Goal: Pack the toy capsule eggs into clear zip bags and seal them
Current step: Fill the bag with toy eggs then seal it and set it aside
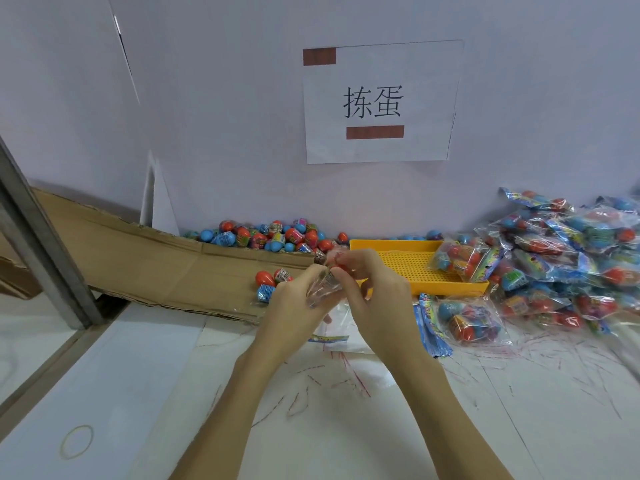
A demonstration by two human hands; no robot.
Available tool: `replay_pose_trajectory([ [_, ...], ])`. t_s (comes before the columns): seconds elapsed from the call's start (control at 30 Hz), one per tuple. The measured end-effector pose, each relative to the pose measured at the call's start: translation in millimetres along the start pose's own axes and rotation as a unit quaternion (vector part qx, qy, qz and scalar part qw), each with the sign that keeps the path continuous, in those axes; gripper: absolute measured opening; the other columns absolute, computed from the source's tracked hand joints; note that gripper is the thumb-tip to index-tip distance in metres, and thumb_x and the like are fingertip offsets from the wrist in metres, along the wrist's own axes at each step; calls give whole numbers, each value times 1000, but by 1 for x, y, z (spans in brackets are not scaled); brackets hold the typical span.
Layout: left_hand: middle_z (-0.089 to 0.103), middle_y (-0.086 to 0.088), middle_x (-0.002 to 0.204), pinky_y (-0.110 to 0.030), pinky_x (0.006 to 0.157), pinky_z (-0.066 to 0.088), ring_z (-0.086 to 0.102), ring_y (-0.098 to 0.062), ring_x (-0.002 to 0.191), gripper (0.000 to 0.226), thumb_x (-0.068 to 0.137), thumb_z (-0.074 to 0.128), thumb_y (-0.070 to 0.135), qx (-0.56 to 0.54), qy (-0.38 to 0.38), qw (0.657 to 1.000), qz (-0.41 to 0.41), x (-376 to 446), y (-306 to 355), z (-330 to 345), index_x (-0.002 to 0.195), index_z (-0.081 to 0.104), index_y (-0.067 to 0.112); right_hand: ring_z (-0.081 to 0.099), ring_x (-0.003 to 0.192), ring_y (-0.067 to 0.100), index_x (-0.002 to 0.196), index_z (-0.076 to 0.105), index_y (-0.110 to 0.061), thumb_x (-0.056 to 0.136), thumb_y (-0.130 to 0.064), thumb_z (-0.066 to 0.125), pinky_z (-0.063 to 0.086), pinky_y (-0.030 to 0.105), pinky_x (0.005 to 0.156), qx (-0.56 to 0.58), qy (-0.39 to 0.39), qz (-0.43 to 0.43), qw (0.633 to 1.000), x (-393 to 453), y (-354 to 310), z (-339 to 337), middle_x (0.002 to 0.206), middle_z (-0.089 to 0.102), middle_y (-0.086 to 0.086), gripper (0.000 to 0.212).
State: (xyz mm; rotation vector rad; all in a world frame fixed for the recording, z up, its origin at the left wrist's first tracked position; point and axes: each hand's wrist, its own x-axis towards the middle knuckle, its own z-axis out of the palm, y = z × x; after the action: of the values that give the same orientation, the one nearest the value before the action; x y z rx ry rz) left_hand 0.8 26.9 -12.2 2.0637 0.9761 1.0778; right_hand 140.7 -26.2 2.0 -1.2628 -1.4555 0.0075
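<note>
My left hand and my right hand meet at the table's middle, both pinching a clear zip bag between the fingertips. A red capsule egg shows at the bag's top, by my right fingers. A heap of loose red and blue eggs lies along the wall behind. Three loose eggs rest on the cardboard just left of my left hand. One filled bag lies to the right of my right hand.
A yellow perforated tray holds one filled bag. Many filled bags are heaped at the right. Flattened cardboard lies at the left. Empty bags are stacked by the tray. A paper sign hangs on the wall.
</note>
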Motion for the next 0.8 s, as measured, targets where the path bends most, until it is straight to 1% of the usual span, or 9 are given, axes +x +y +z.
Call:
replay_pose_trajectory([
  [0.07,68,26,79,-17,57,56,71,-4,63,15,87,65,50,2,0,1000,-3,1,0,-1,99,57,45,64,87,-6,105,69,-19,94,-21,71,44,4,69,9,-8,3,1000,0,0,0,96,72,-13,11],
  [0.1,68,27,80,-18,58,57,71,-4,63,14,89,66,46,2,0,1000,-2,1,0,-1,99,56,46,65,87,-3,103,70,-19,94,-20,72,45,5,70,17,-9,10,1000,0,-1,0,97,71,-11,9],
  [0.27,71,10,84,-31,63,62,73,-8,63,18,95,69,35,8,-2,1000,17,-1,-4,-1,110,63,25,65,91,4,99,76,-17,96,-10,68,47,9,74,43,-46,34,997,-2,-2,1,96,72,-8,11],
  [0.4,70,9,83,-30,64,61,71,-5,69,14,97,70,18,27,-4,999,18,1,-10,-4,108,63,23,59,90,1,97,78,-17,103,-19,57,43,17,76,34,-109,18,993,-7,-5,6,91,70,-12,22],
  [0.5,68,14,86,-20,68,59,69,-1,81,33,92,73,2,52,1,998,29,2,-12,-7,105,62,31,48,99,-10,98,77,-21,105,-26,53,36,22,84,32,-168,24,985,-13,-7,13,90,64,-25,26],
  [0.6,65,23,85,-11,66,54,66,7,82,25,93,74,15,74,28,997,23,3,-14,-8,107,62,33,50,107,-4,113,71,-30,104,-29,49,41,18,84,66,-151,38,986,-12,-6,15,101,64,-29,24],
  [0.63,65,21,81,-13,62,55,67,5,76,17,95,72,27,76,47,996,8,5,-14,-11,107,63,33,54,109,-1,117,68,-31,104,-26,50,43,15,85,82,-119,34,989,-11,-6,15,107,65,-27,23],
  [0.7,68,10,74,-17,51,55,68,0,62,15,94,69,44,57,105,993,-22,7,-15,-19,102,63,33,59,109,4,120,65,-26,104,-16,52,46,12,85,93,-44,33,994,-9,-3,14,113,66,-18,23],
  [0.8,70,0,72,-26,49,56,68,-15,59,15,96,69,41,4,222,974,-52,8,-21,-34,97,63,27,59,106,2,113,66,-25,102,-8,53,51,22,85,37,-21,74,996,-10,6,16,109,66,-19,24],
])
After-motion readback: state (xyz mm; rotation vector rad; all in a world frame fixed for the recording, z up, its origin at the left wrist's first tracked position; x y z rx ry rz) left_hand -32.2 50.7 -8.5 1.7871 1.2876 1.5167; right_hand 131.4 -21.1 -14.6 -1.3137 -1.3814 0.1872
